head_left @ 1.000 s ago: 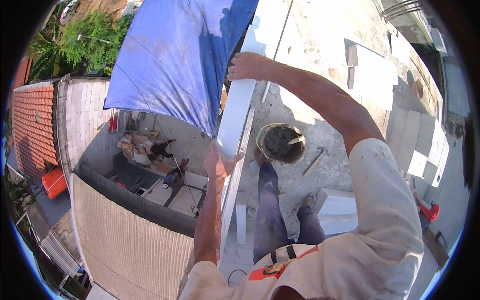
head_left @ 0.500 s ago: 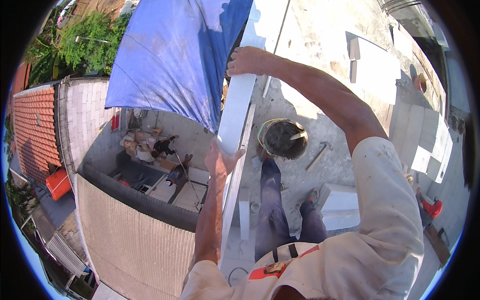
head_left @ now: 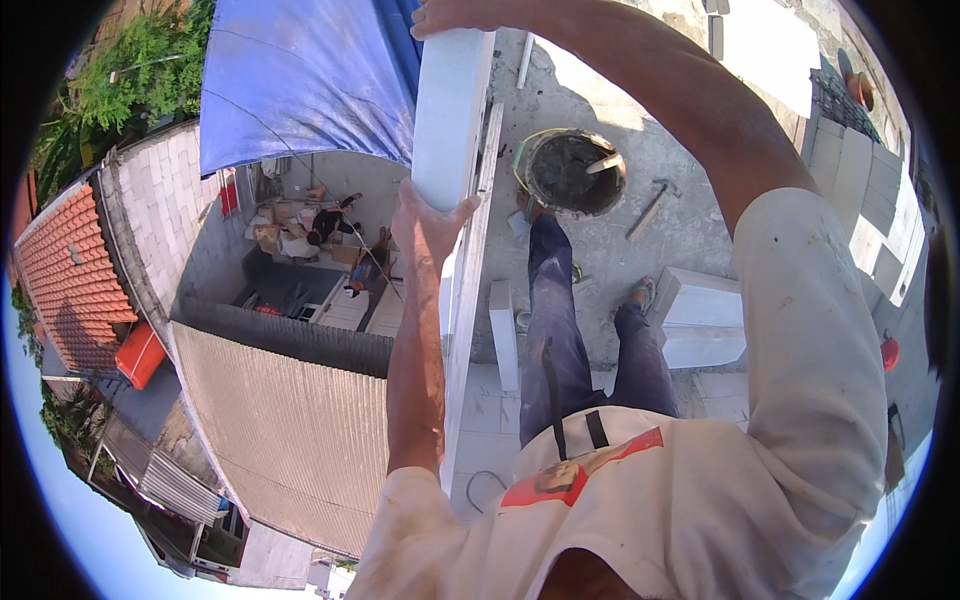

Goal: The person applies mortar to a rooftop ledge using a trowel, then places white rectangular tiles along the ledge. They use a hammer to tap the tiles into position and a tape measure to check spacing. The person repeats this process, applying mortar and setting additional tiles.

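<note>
"What are those two hands holding?"

"Both are gripping one long white block [head_left: 450,110]. The left hand [head_left: 430,225] is spreading its thumb and fingers wide across the near end, palm pressing close."

"And the right hand [head_left: 458,14]?"

"It's reaching over the top farther along, fingers curling over the left edge. It's sitting right at the top of the view, so I can't tell how tightly it's clasping."

"Where is the block lying, then?"

"It's running lengthwise along the building's edge. The blue tarp [head_left: 310,85] is hanging just beside it on the left, and a narrow strip [head_left: 488,165] is running along its right side. What's bearing its weight, I can't see."

"Anything nearby?"

"A bucket [head_left: 531,186] of grey mortar is standing to the right, with a handle sticking out of it, and a hammer [head_left: 652,212] is lying beyond. Down below, two people [head_left: 331,222] are working."
</note>
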Motion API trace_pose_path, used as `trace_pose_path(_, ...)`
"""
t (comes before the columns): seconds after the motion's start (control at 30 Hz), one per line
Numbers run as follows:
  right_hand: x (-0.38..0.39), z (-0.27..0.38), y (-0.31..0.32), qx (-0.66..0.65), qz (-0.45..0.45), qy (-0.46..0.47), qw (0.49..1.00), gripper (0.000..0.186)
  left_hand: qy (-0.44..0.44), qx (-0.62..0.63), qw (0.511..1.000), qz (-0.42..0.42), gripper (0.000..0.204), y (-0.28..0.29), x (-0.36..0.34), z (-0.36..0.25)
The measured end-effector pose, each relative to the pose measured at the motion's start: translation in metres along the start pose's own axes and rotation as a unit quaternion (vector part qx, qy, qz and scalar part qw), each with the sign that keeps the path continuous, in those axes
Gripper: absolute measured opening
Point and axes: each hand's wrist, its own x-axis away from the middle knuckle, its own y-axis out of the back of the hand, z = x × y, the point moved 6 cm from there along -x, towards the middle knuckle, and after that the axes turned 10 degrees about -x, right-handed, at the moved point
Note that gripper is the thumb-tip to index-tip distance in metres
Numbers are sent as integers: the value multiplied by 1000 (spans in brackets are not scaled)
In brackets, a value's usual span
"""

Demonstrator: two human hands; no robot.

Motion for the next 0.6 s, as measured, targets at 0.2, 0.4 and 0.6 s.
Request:
trace_pose_path(0.2, 27, 39, 32, -6, -103, -51, 993, 26, 0, 10, 998, 59, 95, 2, 1, -5)
trace_pose_path(0.4, 152, 137, 63, -90, -264, -146, 949, 71, -10, 83, 996, 23, 117, 15, 19, 22)
trace_pose_path(0.6, 445, 255, -152, -448, -57, -560, 694, 18, -36, 44, 988, -142, 83, 35, 73, -3)
